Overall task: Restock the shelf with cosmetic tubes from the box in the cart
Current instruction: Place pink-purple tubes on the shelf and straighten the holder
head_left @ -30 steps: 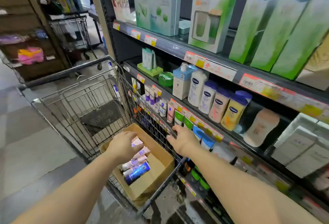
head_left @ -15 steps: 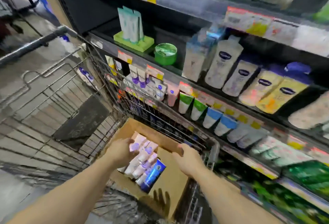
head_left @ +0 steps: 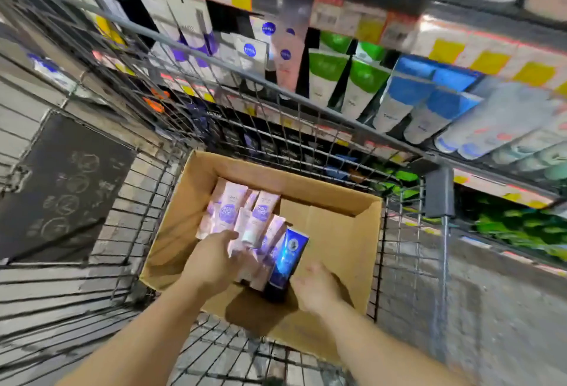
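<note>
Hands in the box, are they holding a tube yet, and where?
Cannot tell for sure. The left hand lies on the pink tubes, fingers over their lower ends. The right hand is beside the blue tube, holding nothing.

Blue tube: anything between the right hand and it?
Nothing visible. The right hand is inside the open cardboard box, just beside the blue tube. The left hand rests on the pink tubes, on the tube's far side.
</note>
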`<state>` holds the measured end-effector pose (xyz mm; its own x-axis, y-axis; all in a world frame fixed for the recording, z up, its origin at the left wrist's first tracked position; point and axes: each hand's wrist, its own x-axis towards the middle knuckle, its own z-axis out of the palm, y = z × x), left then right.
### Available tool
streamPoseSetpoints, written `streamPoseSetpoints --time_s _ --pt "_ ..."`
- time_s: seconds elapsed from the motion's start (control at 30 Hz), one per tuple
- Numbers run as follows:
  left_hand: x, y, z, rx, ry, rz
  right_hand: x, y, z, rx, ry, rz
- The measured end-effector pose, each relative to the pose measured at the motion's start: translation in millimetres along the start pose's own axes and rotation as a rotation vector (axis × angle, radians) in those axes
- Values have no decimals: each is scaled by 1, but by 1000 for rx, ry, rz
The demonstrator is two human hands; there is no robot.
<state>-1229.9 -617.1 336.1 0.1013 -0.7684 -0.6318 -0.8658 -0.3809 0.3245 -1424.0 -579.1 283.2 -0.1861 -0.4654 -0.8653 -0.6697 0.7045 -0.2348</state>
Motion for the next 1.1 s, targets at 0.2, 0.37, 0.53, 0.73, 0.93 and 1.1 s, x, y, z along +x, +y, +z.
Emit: streamPoseSetpoints --time_s 0.2,0.37,0.53,0.73,0.93,1.1 --pt "26 -15 18 -141 80 -1 28 -11 54 289 53 101" --pt "34 -20 28 -179 101 -18 28 -23 62 355 133 187" --pt "44 -13 30 -179 84 -65 29 -22 50 355 48 175" --pt "60 11 32 -249 54 -119 17 -4 11 393 146 101" --pt "73 21 47 -139 119 -166 13 -6 -9 457 177 -8" --pt "76 29 57 99 55 -206 14 -1 -9 442 144 -69"
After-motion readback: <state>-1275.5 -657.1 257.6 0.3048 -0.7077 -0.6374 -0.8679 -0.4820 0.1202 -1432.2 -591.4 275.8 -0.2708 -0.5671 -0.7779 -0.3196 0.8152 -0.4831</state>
